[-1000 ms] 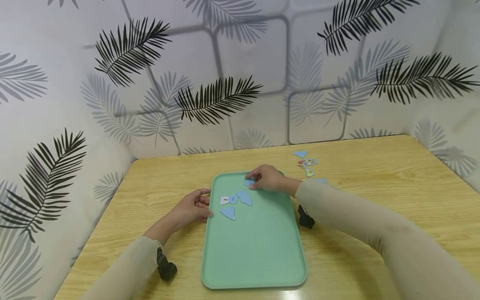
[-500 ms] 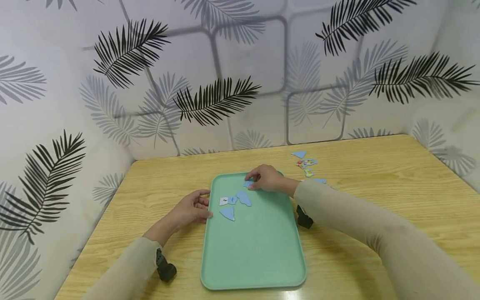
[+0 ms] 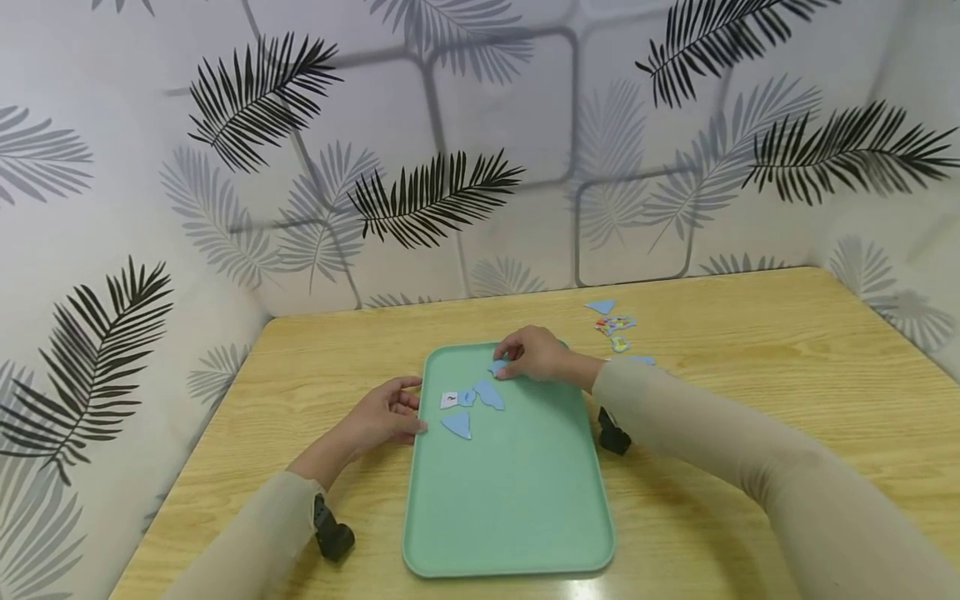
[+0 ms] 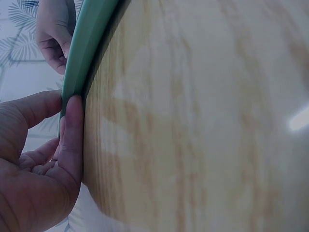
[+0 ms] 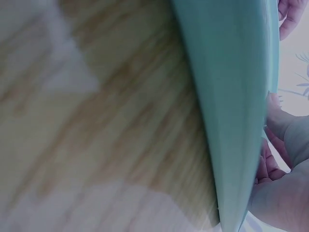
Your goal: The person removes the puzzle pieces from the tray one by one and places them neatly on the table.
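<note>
On the green tray (image 3: 517, 500), my right hand (image 3: 534, 354) pinches a light-blue puzzle piece (image 3: 496, 367) near the far edge, thumb over its near side. Just nearer lie a blue piece (image 3: 489, 395), a small blue piece (image 3: 466, 397) and a white piece with a dark mark (image 3: 448, 400), side by side. Apart from them sits a blue triangular piece (image 3: 458, 424). My left hand (image 3: 386, 414) touches the tray's left rim with relaxed, loosely bent fingers; in the left wrist view its fingertips (image 4: 73, 108) rest against the tray wall. The tray wall hides the pieces in both wrist views.
Beyond the tray at the back right, a blue triangular piece (image 3: 601, 306), multicoloured pieces (image 3: 617, 323) and a yellow-green piece (image 3: 619, 343) lie on the wooden table (image 3: 750, 358). Another blue piece (image 3: 642, 360) shows partly behind the right sleeve (image 3: 675, 408). A patterned wall (image 3: 510, 125) stands behind.
The right thumb has shifted slightly over the blue piece, which looks a little turned. The left hand, tray and other pieces stay put; the head view shifts slightly.
</note>
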`<act>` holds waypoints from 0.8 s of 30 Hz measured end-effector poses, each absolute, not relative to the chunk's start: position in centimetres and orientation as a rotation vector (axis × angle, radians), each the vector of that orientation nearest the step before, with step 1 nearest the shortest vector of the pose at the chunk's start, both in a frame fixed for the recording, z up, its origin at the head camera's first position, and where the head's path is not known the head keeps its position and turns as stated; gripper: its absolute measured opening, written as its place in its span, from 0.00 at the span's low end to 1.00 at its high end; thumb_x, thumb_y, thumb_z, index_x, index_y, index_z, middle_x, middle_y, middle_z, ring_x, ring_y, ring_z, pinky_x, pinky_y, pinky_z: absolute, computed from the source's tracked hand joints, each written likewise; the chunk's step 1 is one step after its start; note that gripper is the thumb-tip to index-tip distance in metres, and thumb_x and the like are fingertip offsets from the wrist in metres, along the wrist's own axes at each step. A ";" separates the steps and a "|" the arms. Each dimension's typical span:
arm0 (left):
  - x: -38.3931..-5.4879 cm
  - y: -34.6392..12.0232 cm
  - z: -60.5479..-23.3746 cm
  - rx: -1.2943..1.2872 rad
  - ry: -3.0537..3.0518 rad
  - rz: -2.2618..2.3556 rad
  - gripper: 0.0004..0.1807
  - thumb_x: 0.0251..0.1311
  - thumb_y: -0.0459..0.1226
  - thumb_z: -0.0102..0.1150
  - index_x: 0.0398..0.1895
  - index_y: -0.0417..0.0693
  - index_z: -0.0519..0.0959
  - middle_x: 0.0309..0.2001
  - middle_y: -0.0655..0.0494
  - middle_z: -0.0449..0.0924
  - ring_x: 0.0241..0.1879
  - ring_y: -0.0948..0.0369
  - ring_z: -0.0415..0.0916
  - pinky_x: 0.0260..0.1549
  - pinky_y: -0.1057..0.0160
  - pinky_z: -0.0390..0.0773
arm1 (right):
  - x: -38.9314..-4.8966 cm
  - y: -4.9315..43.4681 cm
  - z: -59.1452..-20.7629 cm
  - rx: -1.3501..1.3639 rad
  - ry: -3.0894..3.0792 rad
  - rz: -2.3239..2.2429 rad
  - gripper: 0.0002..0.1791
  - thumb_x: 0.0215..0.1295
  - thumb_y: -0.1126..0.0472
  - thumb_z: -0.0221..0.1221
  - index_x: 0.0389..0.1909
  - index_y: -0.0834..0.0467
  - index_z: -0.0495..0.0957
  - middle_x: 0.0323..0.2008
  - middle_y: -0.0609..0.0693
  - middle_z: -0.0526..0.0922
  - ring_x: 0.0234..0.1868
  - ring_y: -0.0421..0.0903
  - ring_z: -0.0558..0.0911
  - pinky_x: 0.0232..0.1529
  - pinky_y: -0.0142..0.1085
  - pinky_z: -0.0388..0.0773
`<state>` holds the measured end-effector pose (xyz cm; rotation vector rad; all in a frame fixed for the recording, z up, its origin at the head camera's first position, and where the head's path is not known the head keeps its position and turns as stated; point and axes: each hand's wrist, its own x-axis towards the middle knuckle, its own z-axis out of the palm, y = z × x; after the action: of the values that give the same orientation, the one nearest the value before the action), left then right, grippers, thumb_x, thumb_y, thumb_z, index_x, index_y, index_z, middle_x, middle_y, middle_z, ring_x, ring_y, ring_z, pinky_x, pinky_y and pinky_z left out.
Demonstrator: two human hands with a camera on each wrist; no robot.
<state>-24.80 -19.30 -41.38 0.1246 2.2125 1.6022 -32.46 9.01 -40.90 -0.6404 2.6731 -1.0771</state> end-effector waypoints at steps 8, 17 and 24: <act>-24.8 -19.3 -41.3 0.139 2.204 1.607 0.40 0.56 0.23 0.63 0.72 0.38 0.57 0.47 0.44 0.69 0.37 0.57 0.73 0.35 0.58 0.83 | -32.5 9.8 -41.0 -0.624 2.663 -1.195 0.15 0.56 0.61 0.71 0.43 0.60 0.85 0.35 0.48 0.81 0.37 0.44 0.76 0.40 0.35 0.74; -25.0 -19.3 -41.4 0.121 2.215 1.606 0.40 0.55 0.23 0.64 0.72 0.40 0.58 0.47 0.44 0.69 0.37 0.57 0.72 0.35 0.58 0.83 | -31.5 11.3 -40.5 -0.608 2.655 -1.280 0.16 0.56 0.60 0.71 0.45 0.60 0.84 0.38 0.49 0.82 0.37 0.46 0.77 0.37 0.36 0.76; -24.9 -19.3 -41.4 0.138 2.214 1.607 0.41 0.55 0.23 0.64 0.72 0.39 0.58 0.47 0.44 0.69 0.37 0.57 0.72 0.35 0.58 0.83 | -30.8 13.0 -40.3 -0.528 2.707 -1.345 0.17 0.54 0.59 0.72 0.45 0.60 0.84 0.35 0.50 0.81 0.37 0.46 0.76 0.34 0.35 0.74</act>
<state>-24.87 -19.29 -41.42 0.1379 2.2136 1.6067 -30.76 13.03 -40.32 -0.5276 2.7066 -1.3453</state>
